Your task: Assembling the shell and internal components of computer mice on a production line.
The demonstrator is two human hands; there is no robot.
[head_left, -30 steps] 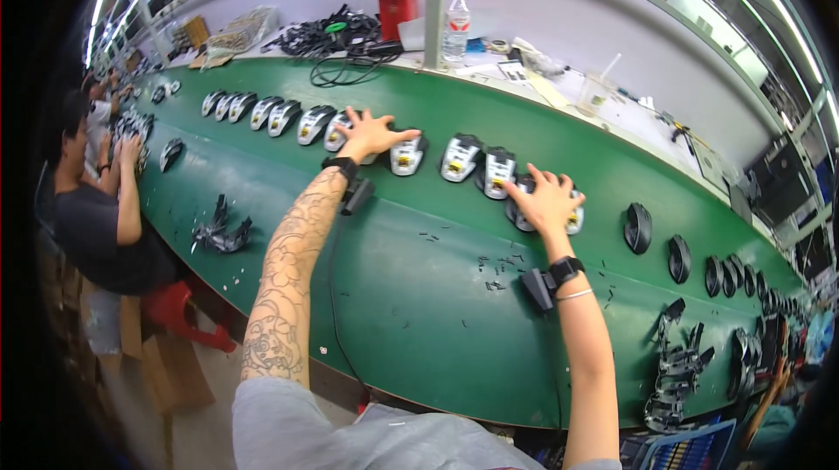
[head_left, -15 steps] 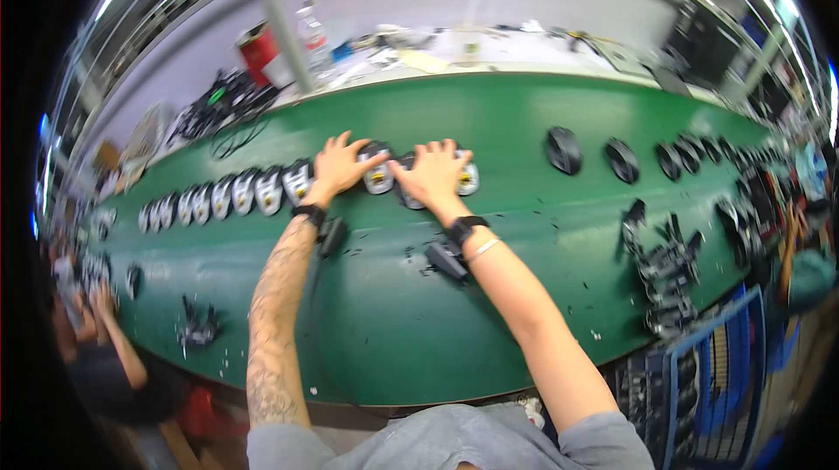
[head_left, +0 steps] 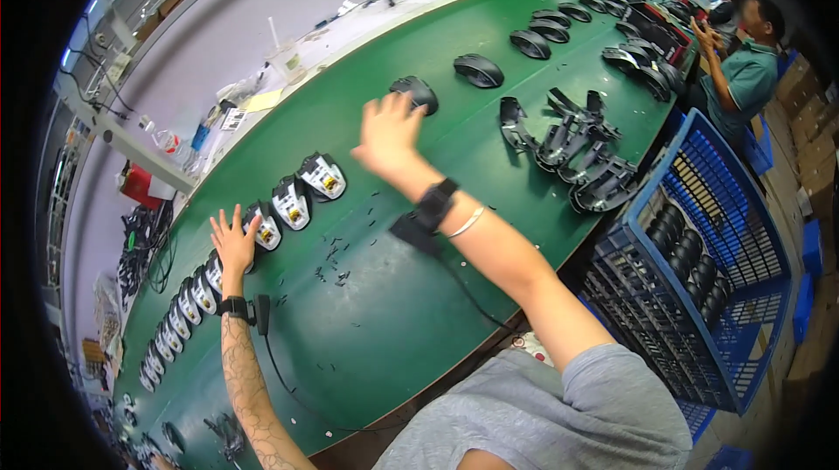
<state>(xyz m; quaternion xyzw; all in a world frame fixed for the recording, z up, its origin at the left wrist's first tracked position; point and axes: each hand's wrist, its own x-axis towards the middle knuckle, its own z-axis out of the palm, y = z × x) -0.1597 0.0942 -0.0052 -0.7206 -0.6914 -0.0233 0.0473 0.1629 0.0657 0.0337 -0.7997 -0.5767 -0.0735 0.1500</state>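
Computer mice with their white-and-grey insides showing stand in a slanting row on the green table. My left hand (head_left: 233, 243), fingers spread, rests at this row, beside an opened mouse (head_left: 265, 226). Two more opened mice, one in the middle (head_left: 291, 203) and one at the row's right end (head_left: 322, 176), lie between my hands. My right hand (head_left: 391, 136) is stretched out with its fingers apart and nothing in it. Its fingertips overlap the near edge of a closed black mouse (head_left: 414, 94); whether they touch is unclear. Each wrist wears a black band.
More black mice (head_left: 478, 71) run toward the far right. Black shell parts (head_left: 572, 142) lie heaped near the right edge, beside a blue crate (head_left: 725, 295) of black parts. Small black bits (head_left: 336, 265) litter the middle. A co-worker (head_left: 743, 72) sits far right. A shelf (head_left: 288, 77) holds clutter.
My view has turned to the right. My right hand has left the opened mice and reached over to the closed black mouse. My left hand stays by the row.
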